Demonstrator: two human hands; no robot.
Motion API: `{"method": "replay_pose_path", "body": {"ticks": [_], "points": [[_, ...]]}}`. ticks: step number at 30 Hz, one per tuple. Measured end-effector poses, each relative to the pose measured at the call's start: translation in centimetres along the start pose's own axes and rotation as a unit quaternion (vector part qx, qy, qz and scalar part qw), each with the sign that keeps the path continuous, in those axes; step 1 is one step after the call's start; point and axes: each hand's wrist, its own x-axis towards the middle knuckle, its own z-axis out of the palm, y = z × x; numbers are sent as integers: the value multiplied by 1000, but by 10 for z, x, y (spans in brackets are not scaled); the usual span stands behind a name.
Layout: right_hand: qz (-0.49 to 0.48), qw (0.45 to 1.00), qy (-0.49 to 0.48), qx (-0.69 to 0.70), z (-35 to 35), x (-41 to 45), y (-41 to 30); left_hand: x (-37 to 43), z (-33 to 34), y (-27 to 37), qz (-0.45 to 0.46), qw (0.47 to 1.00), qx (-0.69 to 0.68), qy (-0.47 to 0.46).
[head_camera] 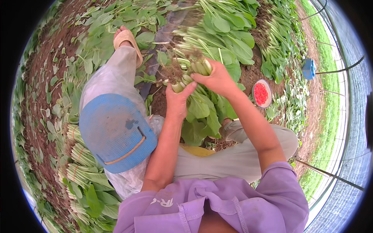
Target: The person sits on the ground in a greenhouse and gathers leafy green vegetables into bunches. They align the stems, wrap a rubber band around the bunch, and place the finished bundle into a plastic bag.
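My left hand (178,99) and my right hand (215,76) meet on a bunch of leafy green vegetables (201,107) in front of me. The fingers of both hands close around the pale stems. Brown roots stick out beyond the hands, and the broad leaves hang toward my lap. More loose greens (230,38) with roots lie in a pile just past my hands. A blue pad (113,128) with an orange band covers my left knee, over clear plastic.
Right of the greens stands a bowl of red ties (262,93). Tied bunches of greens (80,154) lie at the left. A blue object (309,69) sits farther right, near thin poles and netting (357,116). Cut leaves cover much of the soil.
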Motion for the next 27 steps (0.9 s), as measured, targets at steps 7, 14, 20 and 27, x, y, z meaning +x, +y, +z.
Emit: {"method": "replay_pose_path", "body": {"ticks": [7, 14, 20, 27], "points": [[-7, 995, -99, 14, 1, -2, 1, 5, -7, 1, -1, 999, -15, 38], [-61, 988, -107, -95, 3, 1, -4, 2, -10, 5, -16, 999, -40, -6], [-103, 991, -52, -69, 14, 2, 9, 1, -7, 0, -12, 997, -73, 13], [-104, 991, 61, -58, 29, -7, 12, -3, -3, -3, 20, 1000, 10, -16]]}}
